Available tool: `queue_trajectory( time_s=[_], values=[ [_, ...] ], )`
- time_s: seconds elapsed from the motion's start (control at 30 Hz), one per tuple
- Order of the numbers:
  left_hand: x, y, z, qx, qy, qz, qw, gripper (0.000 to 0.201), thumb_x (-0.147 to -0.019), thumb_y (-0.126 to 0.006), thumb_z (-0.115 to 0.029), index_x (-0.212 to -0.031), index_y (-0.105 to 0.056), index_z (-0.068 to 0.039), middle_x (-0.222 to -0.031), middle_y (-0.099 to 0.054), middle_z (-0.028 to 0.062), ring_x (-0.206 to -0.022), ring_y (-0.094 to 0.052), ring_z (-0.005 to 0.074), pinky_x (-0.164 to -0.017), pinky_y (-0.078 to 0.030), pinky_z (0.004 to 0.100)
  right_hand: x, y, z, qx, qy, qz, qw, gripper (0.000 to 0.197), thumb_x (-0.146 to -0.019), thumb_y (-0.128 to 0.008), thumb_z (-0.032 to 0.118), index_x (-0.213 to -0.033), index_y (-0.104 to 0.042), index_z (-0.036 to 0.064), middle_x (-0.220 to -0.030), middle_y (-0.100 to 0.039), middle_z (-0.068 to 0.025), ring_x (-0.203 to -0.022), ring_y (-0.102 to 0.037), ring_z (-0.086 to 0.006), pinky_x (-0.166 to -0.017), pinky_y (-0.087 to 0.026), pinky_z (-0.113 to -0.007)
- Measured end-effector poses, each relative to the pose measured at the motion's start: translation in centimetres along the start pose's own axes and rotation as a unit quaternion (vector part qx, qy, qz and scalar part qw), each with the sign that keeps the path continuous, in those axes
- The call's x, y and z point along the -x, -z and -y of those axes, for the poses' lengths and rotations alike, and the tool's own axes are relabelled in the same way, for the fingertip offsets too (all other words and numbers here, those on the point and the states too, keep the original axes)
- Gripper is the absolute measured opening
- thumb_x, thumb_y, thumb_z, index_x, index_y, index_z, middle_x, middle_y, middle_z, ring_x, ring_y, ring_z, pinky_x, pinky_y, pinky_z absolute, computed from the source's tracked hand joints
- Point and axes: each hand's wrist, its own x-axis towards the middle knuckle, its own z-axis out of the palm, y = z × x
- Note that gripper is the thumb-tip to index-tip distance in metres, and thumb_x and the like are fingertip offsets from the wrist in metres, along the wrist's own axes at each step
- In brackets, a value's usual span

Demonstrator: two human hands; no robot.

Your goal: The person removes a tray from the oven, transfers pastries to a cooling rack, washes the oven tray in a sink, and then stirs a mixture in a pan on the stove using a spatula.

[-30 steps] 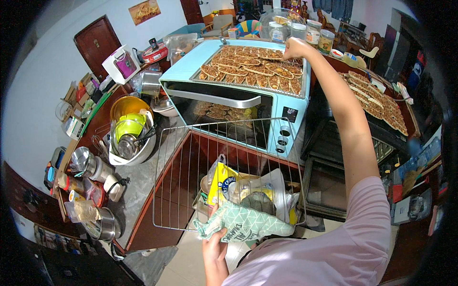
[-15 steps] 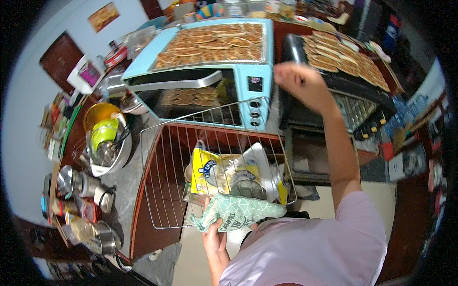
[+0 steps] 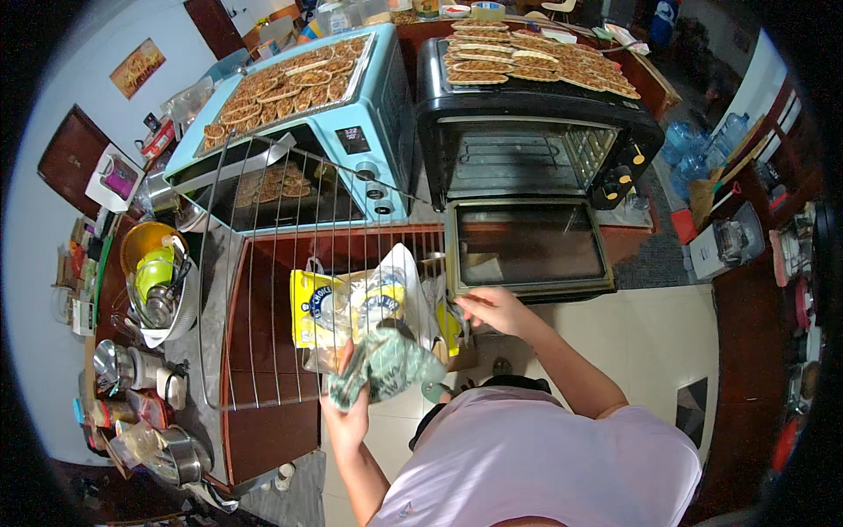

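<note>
The head view looks down on us standing before a black countertop oven (image 3: 536,140) whose glass door (image 3: 527,248) hangs open and flat toward us, and we place everything from that oven. Our left hand (image 3: 351,413) is down and to the left of the open door, fingers curled tight around a crumpled green patterned cloth (image 3: 386,364), and through that cloth it pinches the near edge of a large silver wire oven rack (image 3: 299,263). The rack tilts up and away from us, its far edge reaching toward a light blue countertop oven (image 3: 299,132) that stands just left of the black one. Our right hand (image 3: 487,307) sits at the near left corner of the open door, fingers loosely bent and partly spread; we cannot tell whether it touches the door or the rack, and it holds nothing that we can see. Behind the rack's wires, left of the door, lies a heap of yellow and clear plastic bags (image 3: 369,303). On top of the blue oven rests a metal tray of small flat baked pastries (image 3: 281,88), and more of the same pastries (image 3: 527,57) lie in rows on top of the black oven. Far left of both ovens a yellow bowl holding metal utensils (image 3: 158,281) stands on the counter.
</note>
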Motion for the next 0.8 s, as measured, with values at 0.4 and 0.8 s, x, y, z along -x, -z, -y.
queue_trajectory(
  time_s=[0.4, 0.8],
  values=[
    [-5.1, -9.3, -4.9, -0.208, -0.144, 0.047, 0.966, 0.056, -0.076, -0.051, 0.008, -0.130, -0.053, -0.006, -0.108, -0.064, 0.0237, -0.096, -0.066, 0.0188, -0.078, -0.048, 0.0289, 9.6, 11.6, -4.5, 0.006, 0.003, -0.126, 0.992, 0.036, -0.093, -0.057, 0.032, -0.104, -0.063, -0.0012, -0.084, -0.066, -0.0061, -0.070, -0.059, -0.0119, -0.065, -0.048, -0.026],
    [-20.3, -14.5, 5.6, -0.271, -0.135, 0.086, 0.949, 0.045, -0.075, -0.058, -0.002, -0.120, -0.060, -0.005, -0.090, -0.065, 0.0238, -0.086, -0.064, 0.0370, -0.076, -0.049, 0.0370, 14.3, 15.5, -15.9, 0.018, -0.137, -0.215, 0.967, 0.036, -0.088, -0.063, 0.034, -0.097, -0.066, -0.0007, -0.080, -0.065, -0.0048, -0.070, -0.059, -0.0103, -0.065, -0.047, -0.026]
  ],
)
